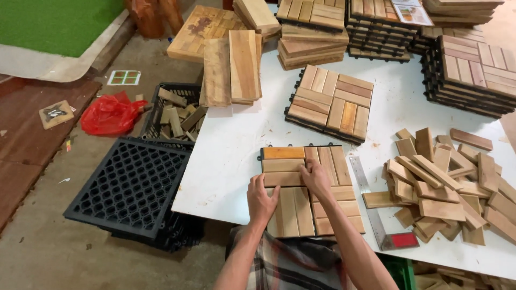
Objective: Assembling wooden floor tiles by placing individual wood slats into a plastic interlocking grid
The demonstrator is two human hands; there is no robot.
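The tile (312, 189) lies at the near edge of the white table (226, 161), the left hand (261, 200) flat on it with fingers spread narrow and the right hand (315, 176) pinching a slat (283, 179) at its middle. Pressing near that edge could tip the tile off, or a finger could get nipped between slats. A steel square (376, 215) touches the right side and the slat pile (451, 188) crowds beyond; open room lies left and far.

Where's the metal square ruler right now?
In the head view the metal ruler lies flat on the white table, just right of the wooden tile under both hands, left of the loose slat pile.
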